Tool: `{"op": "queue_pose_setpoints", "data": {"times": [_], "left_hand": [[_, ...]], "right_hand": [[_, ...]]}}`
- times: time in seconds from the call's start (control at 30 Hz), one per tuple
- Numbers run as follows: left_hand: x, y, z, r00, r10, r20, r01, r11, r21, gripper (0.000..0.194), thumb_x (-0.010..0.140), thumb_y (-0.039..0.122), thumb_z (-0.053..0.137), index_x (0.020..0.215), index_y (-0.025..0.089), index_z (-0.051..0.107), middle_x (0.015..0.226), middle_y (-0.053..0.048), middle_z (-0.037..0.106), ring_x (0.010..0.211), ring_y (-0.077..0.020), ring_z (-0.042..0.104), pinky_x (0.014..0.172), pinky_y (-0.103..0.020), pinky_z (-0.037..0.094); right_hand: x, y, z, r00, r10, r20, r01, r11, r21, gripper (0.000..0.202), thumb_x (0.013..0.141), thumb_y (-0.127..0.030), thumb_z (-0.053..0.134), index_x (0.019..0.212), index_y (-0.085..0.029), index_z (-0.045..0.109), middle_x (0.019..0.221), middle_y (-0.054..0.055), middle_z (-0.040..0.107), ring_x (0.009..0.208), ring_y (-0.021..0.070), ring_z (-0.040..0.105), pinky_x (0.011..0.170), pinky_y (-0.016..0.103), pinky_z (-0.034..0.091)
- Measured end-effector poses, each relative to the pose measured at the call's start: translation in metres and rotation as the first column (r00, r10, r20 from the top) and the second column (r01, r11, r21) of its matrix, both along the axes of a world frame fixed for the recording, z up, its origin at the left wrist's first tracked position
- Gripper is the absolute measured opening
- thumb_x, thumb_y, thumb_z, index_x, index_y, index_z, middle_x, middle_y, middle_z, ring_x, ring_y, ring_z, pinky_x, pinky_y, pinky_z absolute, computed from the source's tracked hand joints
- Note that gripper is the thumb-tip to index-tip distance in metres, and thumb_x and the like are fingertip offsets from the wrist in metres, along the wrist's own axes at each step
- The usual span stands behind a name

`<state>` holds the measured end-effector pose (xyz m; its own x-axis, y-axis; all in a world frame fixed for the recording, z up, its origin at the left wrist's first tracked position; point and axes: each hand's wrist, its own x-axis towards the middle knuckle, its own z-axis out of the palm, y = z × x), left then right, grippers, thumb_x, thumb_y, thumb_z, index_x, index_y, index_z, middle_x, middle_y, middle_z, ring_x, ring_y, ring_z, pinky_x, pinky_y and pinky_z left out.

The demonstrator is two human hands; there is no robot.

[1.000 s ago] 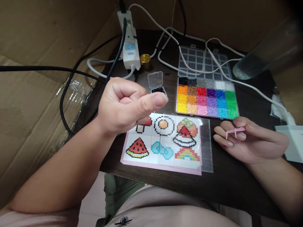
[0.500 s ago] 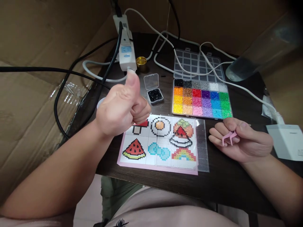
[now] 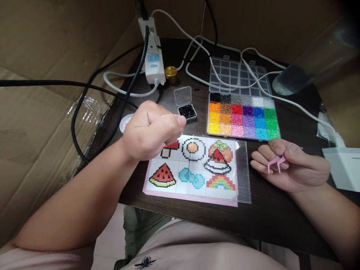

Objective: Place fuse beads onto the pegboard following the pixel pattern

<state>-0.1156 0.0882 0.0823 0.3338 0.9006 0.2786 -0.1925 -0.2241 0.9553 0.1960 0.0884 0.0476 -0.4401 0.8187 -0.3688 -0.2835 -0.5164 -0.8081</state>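
My left hand [image 3: 153, 131] is closed in a fist above the upper left of the pattern sheet [image 3: 163, 195], thumb pressed along the curled fingers, and nothing shows in it. Pink plastic tweezers [image 3: 277, 161] are pinched in my right hand [image 3: 292, 163], their two tips pointing down and left, over the table to the right of the sheet. On the sheet are pixel pictures such as a watermelon slice, a fried egg and a rainbow. A clear pegboard [image 3: 244, 176] overlaps its right part, with a partly beaded watermelon figure in black, white and red on it.
Behind the sheet stand a small open box of black beads [image 3: 187, 111] and a sorted bead case [image 3: 243, 116]. A gold cup [image 3: 171, 75], a power strip [image 3: 153, 56] and loose cables lie at the back. A white dish [image 3: 125, 122] is partly behind my left hand.
My left thumb has come down from pointing up to lying against the fist. My right hand keeps the tweezers much as before. The whole view has shifted slightly.
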Motion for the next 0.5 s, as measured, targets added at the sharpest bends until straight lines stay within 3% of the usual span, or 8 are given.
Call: {"op": "queue_pose_setpoints", "data": {"times": [0.33,0.5], "left_hand": [[-0.0021,-0.0022,0.0024,0.998,-0.047,-0.041,0.05,0.997,0.061,0.061,0.081,0.013,0.059,0.045,0.018,0.01,0.043,0.005,0.014,0.042,-0.0053,0.013,0.045,-0.029,0.011],[-0.002,-0.0033,0.0029,0.997,-0.04,-0.06,0.042,0.998,0.043,0.062,0.081,0.015,0.061,0.045,0.019,0.009,0.044,0.005,0.013,0.043,-0.0065,0.012,0.045,-0.032,0.012]], "right_hand": [[-0.0011,0.0014,0.003,1.0,-0.016,0.008,0.016,0.999,-0.027,0.018,0.063,-0.031,0.081,0.063,-0.024,0.064,0.046,-0.004,0.027,0.045,0.0105,0.025,0.044,0.028,0.022],[-0.004,0.0038,0.0059,1.0,-0.004,0.02,0.005,0.999,-0.048,0.011,0.064,-0.028,0.077,0.066,-0.025,0.067,0.046,-0.005,0.025,0.045,0.0092,0.02,0.044,0.027,0.02]]}}
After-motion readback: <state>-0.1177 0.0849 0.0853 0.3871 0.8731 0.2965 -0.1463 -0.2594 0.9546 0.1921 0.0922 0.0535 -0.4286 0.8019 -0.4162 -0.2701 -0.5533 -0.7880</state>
